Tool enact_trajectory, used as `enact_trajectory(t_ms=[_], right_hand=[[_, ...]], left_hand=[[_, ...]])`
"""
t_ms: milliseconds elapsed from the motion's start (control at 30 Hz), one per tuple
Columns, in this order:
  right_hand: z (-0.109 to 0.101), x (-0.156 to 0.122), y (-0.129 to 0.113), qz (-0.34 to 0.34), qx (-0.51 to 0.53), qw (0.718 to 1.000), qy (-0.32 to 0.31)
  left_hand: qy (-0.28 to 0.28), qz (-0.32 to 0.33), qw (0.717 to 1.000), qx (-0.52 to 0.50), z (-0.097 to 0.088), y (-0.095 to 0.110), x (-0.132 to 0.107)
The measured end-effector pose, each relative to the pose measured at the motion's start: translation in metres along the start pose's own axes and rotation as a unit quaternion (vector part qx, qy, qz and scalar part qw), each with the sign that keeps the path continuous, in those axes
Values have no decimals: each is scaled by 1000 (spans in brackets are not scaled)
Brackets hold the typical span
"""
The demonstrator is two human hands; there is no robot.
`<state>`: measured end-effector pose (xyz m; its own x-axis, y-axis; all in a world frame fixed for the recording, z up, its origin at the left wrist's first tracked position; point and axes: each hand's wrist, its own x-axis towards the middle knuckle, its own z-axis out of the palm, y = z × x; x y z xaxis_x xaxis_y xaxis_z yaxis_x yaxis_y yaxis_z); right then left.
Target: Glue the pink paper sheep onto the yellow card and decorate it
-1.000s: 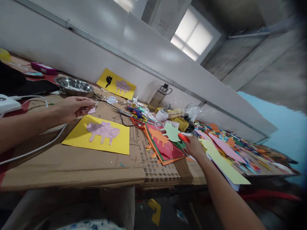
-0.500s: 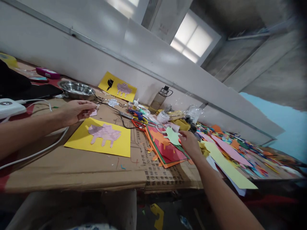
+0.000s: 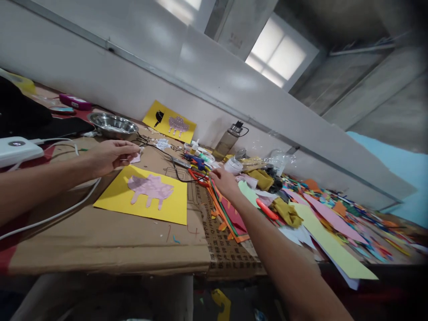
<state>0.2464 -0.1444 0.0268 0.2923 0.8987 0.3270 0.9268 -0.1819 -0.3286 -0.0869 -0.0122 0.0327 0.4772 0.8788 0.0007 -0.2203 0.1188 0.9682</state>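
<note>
My left hand (image 3: 117, 156) is closed in a pinch above the far left corner of a yellow sheet (image 3: 177, 205). A small piece of pink paper (image 3: 136, 158) shows at its fingertips. On the sheet lies a pink paper cut-out (image 3: 150, 186) with several legs. My right hand (image 3: 224, 180) reaches over the far end of a stack of coloured paper (image 3: 234, 218). Its fingers are slightly bent and I see nothing in them. Scissors with yellow handles (image 3: 204, 172) and red-handled scissors (image 3: 198, 177) lie just left of its fingertips.
A yellow card (image 3: 187, 133) with black and pink cut-outs leans against the wall. A steel bowl (image 3: 113, 125) stands back left, a bottle (image 3: 229, 141) at the back. An orange-red tool (image 3: 266, 209), green paper (image 3: 247, 191) and many paper scraps lie right. A white cable (image 3: 76, 205) crosses the left.
My right hand has moved left, from the green paper to near the scissors. The orange-red tool, mostly covered before, now lies in full view. My left hand keeps its pinch; the view has shifted slightly.
</note>
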Motion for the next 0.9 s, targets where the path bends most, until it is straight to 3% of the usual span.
enact_trajectory(t_ms=[300,500,700,900], right_hand=[[40,44,-28,98,66,993,2],[48,49,-32,53,112,992,-22],[34,42,-21,-8,-8,996,-91],[22,45,-21,-54,-153,969,-185]], left_hand=[[3,-7,1000,21,3,1,-3],[-6,0,1000,18,6,2,-8],[-6,-8,1000,28,11,6,-14],[-1,-7,1000,26,5,0,-5]])
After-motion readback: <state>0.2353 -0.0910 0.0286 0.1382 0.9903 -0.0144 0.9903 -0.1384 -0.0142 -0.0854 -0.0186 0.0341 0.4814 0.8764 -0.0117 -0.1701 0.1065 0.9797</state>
